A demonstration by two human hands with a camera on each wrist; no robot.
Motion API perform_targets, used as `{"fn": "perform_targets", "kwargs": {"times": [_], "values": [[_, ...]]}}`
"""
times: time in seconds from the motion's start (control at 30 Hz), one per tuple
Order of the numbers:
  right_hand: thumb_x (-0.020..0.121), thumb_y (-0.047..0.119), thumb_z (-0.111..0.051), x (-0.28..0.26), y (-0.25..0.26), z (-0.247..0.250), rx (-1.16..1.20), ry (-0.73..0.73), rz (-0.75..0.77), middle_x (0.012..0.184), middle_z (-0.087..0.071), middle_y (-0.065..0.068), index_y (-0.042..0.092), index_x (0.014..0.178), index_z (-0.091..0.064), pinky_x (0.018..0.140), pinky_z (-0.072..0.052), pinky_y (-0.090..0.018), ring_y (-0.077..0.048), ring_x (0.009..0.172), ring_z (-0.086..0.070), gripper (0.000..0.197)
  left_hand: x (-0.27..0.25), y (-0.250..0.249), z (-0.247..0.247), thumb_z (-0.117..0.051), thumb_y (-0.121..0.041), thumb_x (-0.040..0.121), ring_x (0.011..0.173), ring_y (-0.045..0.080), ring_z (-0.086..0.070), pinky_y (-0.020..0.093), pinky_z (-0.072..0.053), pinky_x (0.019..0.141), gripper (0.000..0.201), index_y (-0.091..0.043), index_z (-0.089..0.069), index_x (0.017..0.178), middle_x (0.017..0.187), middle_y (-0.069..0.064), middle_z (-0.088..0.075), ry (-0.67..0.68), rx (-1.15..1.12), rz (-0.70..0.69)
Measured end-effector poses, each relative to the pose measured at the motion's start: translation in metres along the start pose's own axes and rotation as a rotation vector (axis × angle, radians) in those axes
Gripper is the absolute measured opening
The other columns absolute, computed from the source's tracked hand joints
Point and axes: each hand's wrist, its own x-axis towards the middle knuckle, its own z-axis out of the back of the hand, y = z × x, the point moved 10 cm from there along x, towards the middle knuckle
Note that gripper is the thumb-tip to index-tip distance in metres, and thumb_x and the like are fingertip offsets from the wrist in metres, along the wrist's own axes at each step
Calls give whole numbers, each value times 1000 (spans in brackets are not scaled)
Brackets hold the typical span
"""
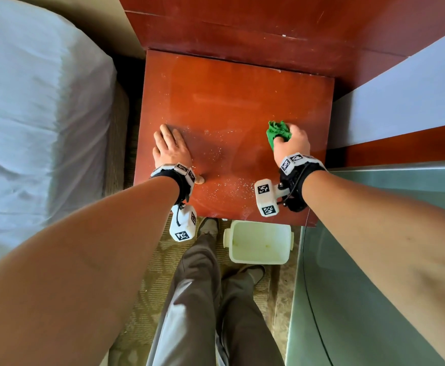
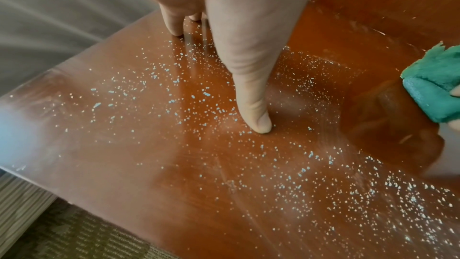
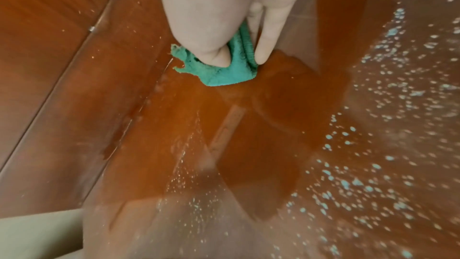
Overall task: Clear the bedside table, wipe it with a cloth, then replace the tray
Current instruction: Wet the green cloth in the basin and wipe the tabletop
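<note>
The red-brown bedside table (image 1: 216,96) has a bare top speckled with white droplets (image 2: 199,105) across its front half. My right hand (image 1: 291,142) grips a bunched green cloth (image 1: 278,130) and presses it on the table near the right edge; the cloth (image 3: 224,72) shows between thumb and fingers in the right wrist view. My left hand (image 1: 169,146) lies flat on the table near its left edge, fingers straight, thumb tip (image 2: 260,123) touching the wood. No tray is in view.
A white plastic bin (image 1: 259,243) stands on the carpet just in front of the table. A bed with pale sheets (image 1: 31,114) is at the left. A grey-green glass surface (image 1: 374,260) lies at the right, a wooden headboard panel (image 1: 242,27) behind.
</note>
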Motion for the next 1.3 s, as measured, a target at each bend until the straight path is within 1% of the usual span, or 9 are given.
{"fn": "perform_targets", "kwargs": {"times": [0.3, 0.4, 0.5, 0.63, 0.77, 0.83, 0.93, 1.03, 1.3], "values": [[88, 15, -53, -5, 58, -40, -161, 95, 250, 128, -54, -2, 18, 126, -61, 88, -46, -33, -27, 113, -56, 39, 1, 0, -3, -85, -63, 53, 148, 40, 5, 46, -16, 120, 152, -2, 13, 152, 158, 24, 17, 8, 11, 2], [86, 12, -55, -22, 72, -59, -197, 189, 386, 129, -56, 4, 22, 125, -63, 90, -49, -30, -20, 109, -58, 41, 4, 0, -4, -85, -57, 58, 148, 40, 3, 47, -17, 119, 144, -2, 9, 152, 159, 24, 13, -24, 9, 7], [84, 5, -56, -52, 78, -77, -235, 293, 549, 121, -61, 12, 28, 118, -68, 79, -52, -23, -12, 93, -60, 43, 9, 1, -5, -80, -42, 76, 148, 41, -1, 48, -21, 119, 121, -3, 5, 153, 160, 24, 9, -100, -21, 20], [80, 1, -61, -86, 75, -96, -303, 442, 712, 115, -66, 12, 31, 112, -71, 77, -56, -31, -17, 94, -64, 45, 9, 0, -7, -81, -41, 75, 148, 41, 0, 47, -20, 119, 122, -3, 4, 153, 159, 24, 9, -92, -1, 12], [77, -1, -52, -78, 63, -99, -203, 509, 530, 109, -69, 12, 32, 110, -71, 79, -55, -29, -16, 96, -65, 50, 12, 2, -6, -75, -35, 84, 148, 41, -3, 47, -23, 118, 108, -3, 2, 153, 160, 25, 6, -149, -24, 23], [79, 1, -51, -61, 59, -83, -128, 394, 424, 112, -70, 6, 27, 115, -69, 86, -55, -28, -17, 100, -66, 48, 13, 2, -6, -77, -39, 81, 148, 41, -3, 47, -22, 118, 112, -3, 2, 153, 160, 25, 7, -135, -25, 26], [83, 7, -51, -36, 50, -51, -89, 194, 311, 120, -67, -3, 19, 124, -64, 94, -50, -28, -24, 110, -62, 44, 10, 0, -11, -84, -54, 62, 148, 41, 1, 47, -18, 118, 138, -2, 6, 153, 159, 25, 11, -44, 1, 11], [87, 11, -51, -14, 37, -34, -49, 103, 172, 126, -62, -8, 16, 128, -60, 98, -46, -33, -29, 117, -57, 43, 11, 1, -9, -81, -49, 72, 148, 41, 1, 48, -20, 119, 127, -2, 6, 153, 159, 25, 11, -85, -22, 16], [88, 12, -50, -3, 72, -51, -117, 113, 206, 128, -57, -6, 15, 129, -59, 96, -45, -36, -29, 118, -54, 42, 13, 0, -13, -83, -57, 60, 148, 42, 2, 47, -17, 118, 141, -2, 9, 152, 158, 26, 14, -26, 16, 1]]}}
